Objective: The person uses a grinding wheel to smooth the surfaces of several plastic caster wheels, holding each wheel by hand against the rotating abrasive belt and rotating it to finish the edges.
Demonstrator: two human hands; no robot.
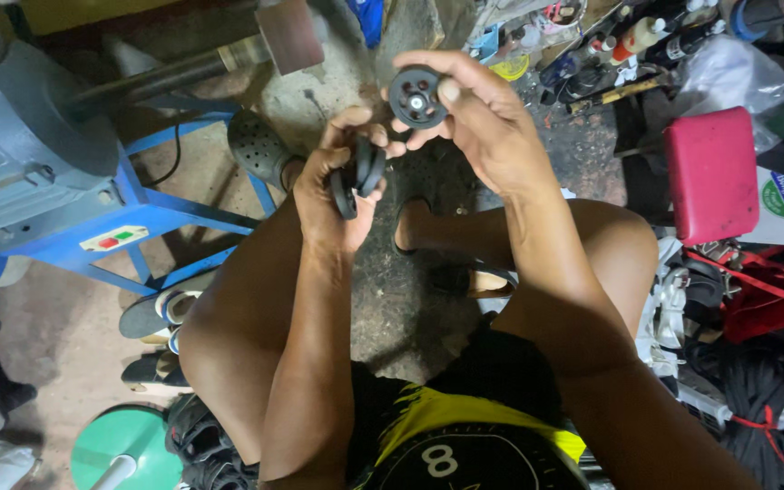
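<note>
Black discs (357, 175) half buried in the left hand (330, 200), their count unclear, grey machine (20, 136) cut off at left edge, shelf clutter (592, 45) too small to tell

Three black wheels (417, 98), two hands (483, 118), one red stool (711, 172), one blue machine frame (129, 218).

We find the right hand (483, 118) raised above the knees, pinching a single wheel (417, 98) at its fingertips, with the left hand (338, 195) just beside and below it, closed around a stack of wheels (358, 172). To the left of both hands a machine on a frame (56, 181) stands on the floor (56, 336), with sandals (161, 313) lying before it, nearer us. To the right a stool (711, 172) stands beside the right knee, and behind it bottles and tools (628, 45) lie crowded together.
</note>
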